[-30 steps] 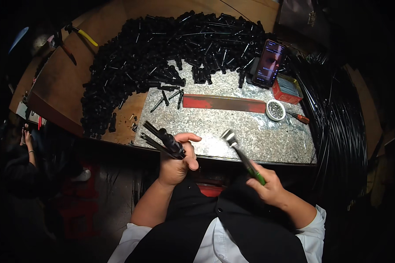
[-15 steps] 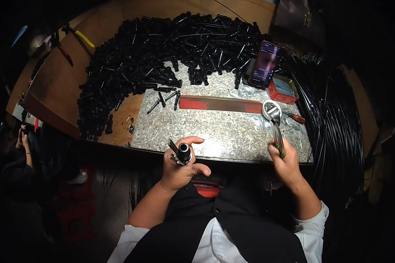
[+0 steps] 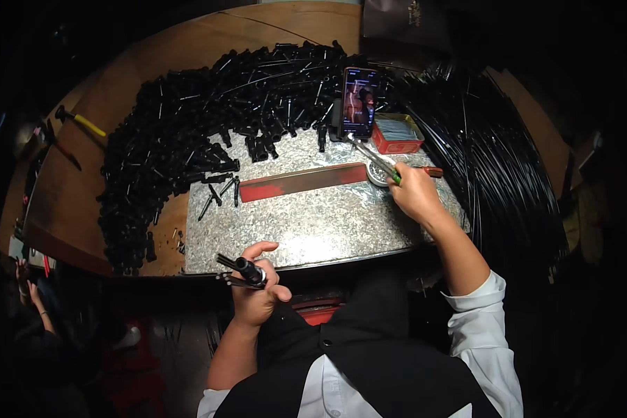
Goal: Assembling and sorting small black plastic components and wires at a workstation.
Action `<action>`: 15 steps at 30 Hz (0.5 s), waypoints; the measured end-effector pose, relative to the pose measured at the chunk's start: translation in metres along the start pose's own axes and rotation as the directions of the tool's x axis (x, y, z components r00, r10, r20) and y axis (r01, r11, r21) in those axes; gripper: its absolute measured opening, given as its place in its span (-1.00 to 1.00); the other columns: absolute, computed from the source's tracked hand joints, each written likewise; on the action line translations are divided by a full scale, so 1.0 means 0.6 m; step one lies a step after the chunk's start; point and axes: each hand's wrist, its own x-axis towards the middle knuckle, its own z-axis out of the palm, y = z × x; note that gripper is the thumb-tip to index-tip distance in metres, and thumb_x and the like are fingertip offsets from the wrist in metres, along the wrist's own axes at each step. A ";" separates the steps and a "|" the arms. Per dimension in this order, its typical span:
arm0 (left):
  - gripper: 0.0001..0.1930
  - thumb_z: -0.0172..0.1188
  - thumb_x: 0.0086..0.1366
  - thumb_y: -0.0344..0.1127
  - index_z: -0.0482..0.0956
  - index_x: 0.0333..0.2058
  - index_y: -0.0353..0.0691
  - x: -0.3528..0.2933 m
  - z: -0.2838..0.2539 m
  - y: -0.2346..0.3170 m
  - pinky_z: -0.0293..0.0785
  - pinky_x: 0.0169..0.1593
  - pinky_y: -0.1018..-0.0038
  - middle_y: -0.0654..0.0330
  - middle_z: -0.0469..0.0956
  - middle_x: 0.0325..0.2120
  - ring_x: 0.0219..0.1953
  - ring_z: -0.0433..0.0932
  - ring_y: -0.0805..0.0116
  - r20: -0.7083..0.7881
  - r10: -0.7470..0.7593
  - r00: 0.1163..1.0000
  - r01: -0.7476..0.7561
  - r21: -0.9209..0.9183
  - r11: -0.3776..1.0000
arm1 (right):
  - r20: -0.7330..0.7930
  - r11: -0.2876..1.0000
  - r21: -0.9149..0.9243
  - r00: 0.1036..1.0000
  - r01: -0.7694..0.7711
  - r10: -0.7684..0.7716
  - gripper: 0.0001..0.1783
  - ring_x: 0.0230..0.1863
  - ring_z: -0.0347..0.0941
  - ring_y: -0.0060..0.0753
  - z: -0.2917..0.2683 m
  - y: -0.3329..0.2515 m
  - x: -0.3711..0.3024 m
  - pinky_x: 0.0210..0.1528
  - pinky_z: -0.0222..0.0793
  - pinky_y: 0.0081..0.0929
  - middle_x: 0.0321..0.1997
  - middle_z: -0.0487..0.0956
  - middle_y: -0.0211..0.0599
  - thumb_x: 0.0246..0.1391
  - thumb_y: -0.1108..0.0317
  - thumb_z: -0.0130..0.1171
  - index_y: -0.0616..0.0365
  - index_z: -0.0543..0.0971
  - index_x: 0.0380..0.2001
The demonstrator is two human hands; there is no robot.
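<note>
My left hand (image 3: 254, 299), at the table's front edge, is closed around a black tubular piece (image 3: 249, 270) whose open end points up and left. Several thin dark rods (image 3: 228, 279) stick out of the same grip; thumb and forefinger stand apart from them. My right hand (image 3: 416, 194) grips long metal pliers (image 3: 375, 155) with green on the handle, their tips pointing up and left below the phone. Beneath the pliers sits a small round dish (image 3: 378, 174), partly covered by them and the hand. An orange-red handled tool (image 3: 432, 171) lies just beyond my right hand.
A large heap of black tubular parts (image 3: 195, 111) covers the table's back and left. A red bar (image 3: 303, 182) lies on the speckled slab (image 3: 292, 230). A propped phone (image 3: 359, 104), red box of thin strips (image 3: 399, 143), black rods (image 3: 494, 167) and yellow-handled tool (image 3: 83, 123) surround it.
The view has shifted, moving the table leftward in the picture. My right hand has reached forward over the slab, swinging the pliers to point up-left. The left hand keeps its hold, its pieces tilted more leftward.
</note>
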 end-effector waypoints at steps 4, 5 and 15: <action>-0.09 0.46 -0.17 0.02 0.18 0.02 -0.44 0.003 -0.018 0.000 0.11 -0.60 0.67 0.44 0.21 -0.75 -0.71 0.19 0.65 -0.008 0.013 1.000 -0.014 -0.025 1.000 | -0.031 0.999 -0.033 0.999 0.007 -0.008 -0.86 -0.42 0.45 0.17 0.001 0.005 -0.049 -0.38 0.32 -0.02 -0.54 0.51 0.05 -0.03 0.36 0.14 0.20 0.46 -0.44; -0.09 0.48 -0.22 0.00 0.21 0.00 -0.44 0.001 -0.017 0.006 0.13 -0.56 0.69 0.46 0.21 -0.74 -0.68 0.20 0.66 -0.061 0.000 0.998 -0.004 -0.062 0.998 | -0.021 1.000 0.005 1.000 0.006 -0.006 -0.89 -0.43 0.45 0.16 0.001 -0.001 -0.061 -0.39 0.32 -0.02 -0.55 0.51 0.03 -0.07 0.40 0.13 0.18 0.46 -0.44; -0.06 0.49 -0.25 0.01 0.21 0.00 -0.45 0.003 0.001 0.010 0.16 -0.54 0.71 0.46 0.22 -0.73 -0.67 0.22 0.66 -0.034 -0.012 0.999 0.008 -0.115 0.993 | -0.096 0.998 -0.058 0.995 0.014 -0.019 -0.94 -0.38 0.48 0.10 0.016 -0.039 -0.019 -0.33 0.39 -0.08 -0.49 0.54 0.02 -0.13 0.48 0.06 0.21 0.47 -0.49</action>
